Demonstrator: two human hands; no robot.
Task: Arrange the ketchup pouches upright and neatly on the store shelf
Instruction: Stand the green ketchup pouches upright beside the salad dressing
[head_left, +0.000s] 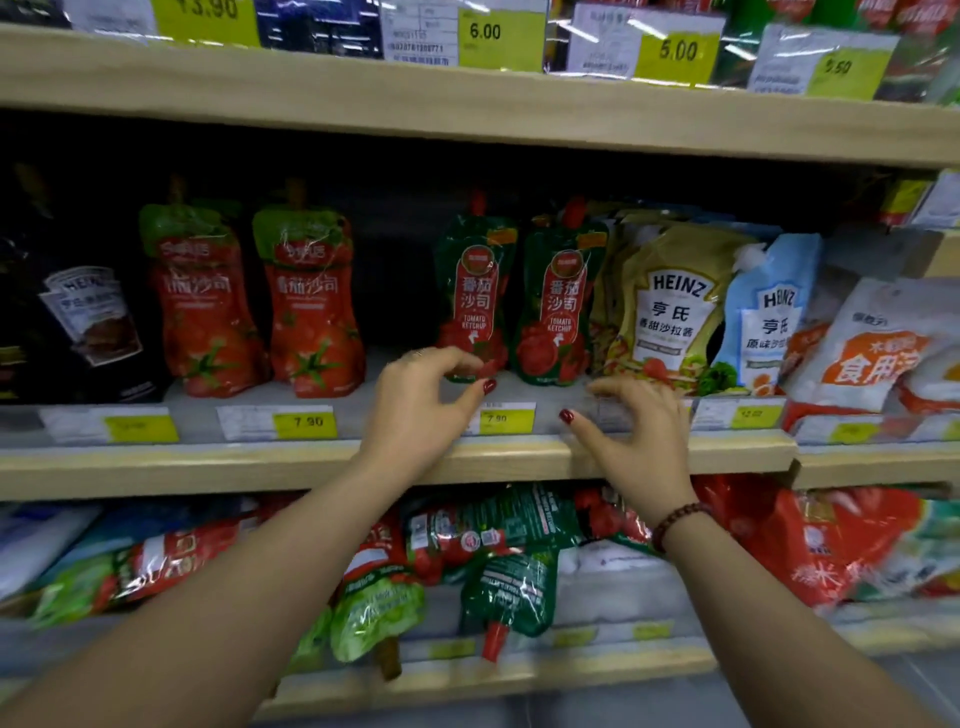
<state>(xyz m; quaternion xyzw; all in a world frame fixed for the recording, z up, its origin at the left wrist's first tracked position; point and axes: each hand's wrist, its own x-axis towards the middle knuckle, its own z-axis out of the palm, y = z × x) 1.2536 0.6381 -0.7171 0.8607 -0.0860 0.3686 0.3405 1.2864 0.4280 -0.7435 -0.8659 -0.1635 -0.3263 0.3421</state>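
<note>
Middle shelf (260, 462), store aisle: two green ketchup pouches (475, 291) stand upright at centre. Left hand (421, 410) curls at one pouch's base, grip unclear; right hand (634, 421) hovers empty, fingers spread. Best nudge both bases level, labels facing out.

A wood shelf (208, 462) is seen with pouches stood up in a row. A dark pouch (88, 322) is set at the left, then two red pouches (208, 306), a gap, two green pouches (475, 291), yellow pouches (670, 312) and a blue pouch (769, 312). Along its front, price tags (305, 422) are stuck. On the lower shelf (467, 680), a heap of pouches (509, 587) is laid flat.
</note>
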